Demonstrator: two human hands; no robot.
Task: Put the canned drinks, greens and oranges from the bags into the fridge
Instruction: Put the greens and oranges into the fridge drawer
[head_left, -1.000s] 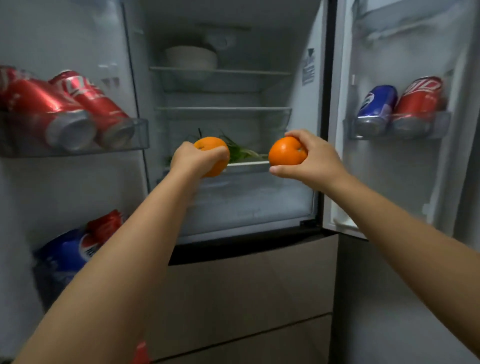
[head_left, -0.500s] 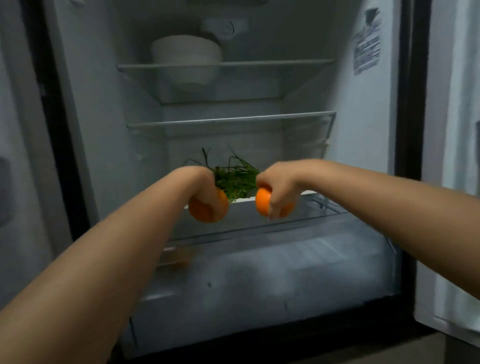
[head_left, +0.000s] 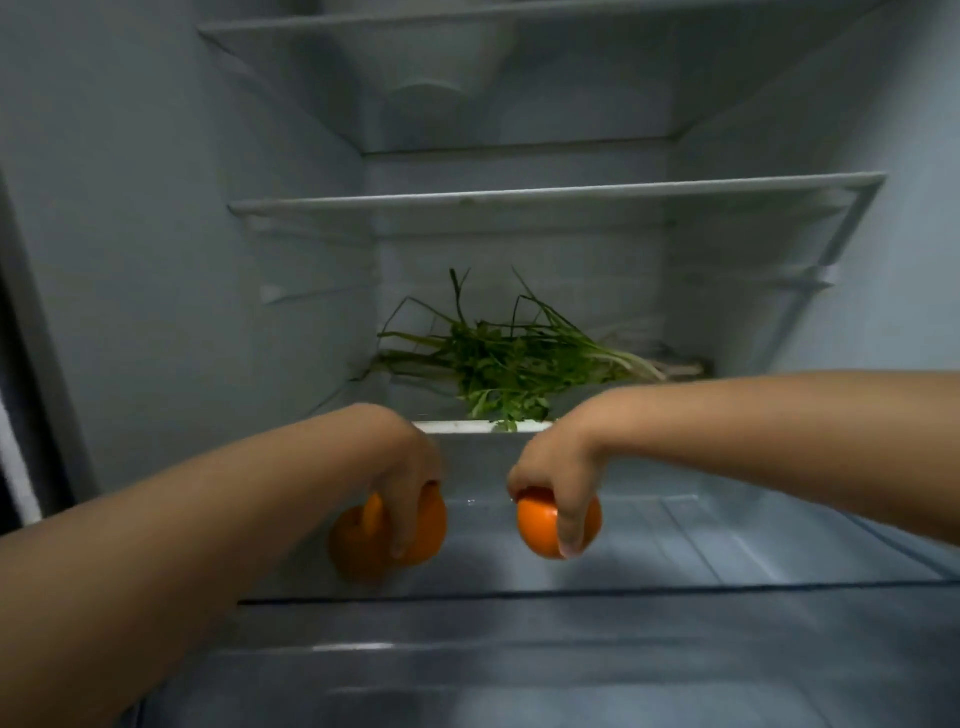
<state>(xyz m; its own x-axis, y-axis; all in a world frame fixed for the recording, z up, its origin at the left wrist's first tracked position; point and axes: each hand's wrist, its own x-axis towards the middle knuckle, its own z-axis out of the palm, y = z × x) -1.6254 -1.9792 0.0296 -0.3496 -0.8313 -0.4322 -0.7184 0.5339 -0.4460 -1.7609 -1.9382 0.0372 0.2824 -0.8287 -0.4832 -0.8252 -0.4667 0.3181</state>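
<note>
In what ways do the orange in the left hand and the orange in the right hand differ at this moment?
The left hand's orange looks darker and shadowed; the right hand's orange is brighter. The left hand covers its orange's middle, with an orange shape beside it, perhaps a reflection; the right hand leaves its orange's front bare. Both are round, gripped from above, inside the clear drawer below the greens.

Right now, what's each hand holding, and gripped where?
Left hand grips an orange from above, fingers curled over its top. Right hand grips another orange the same way.
</note>
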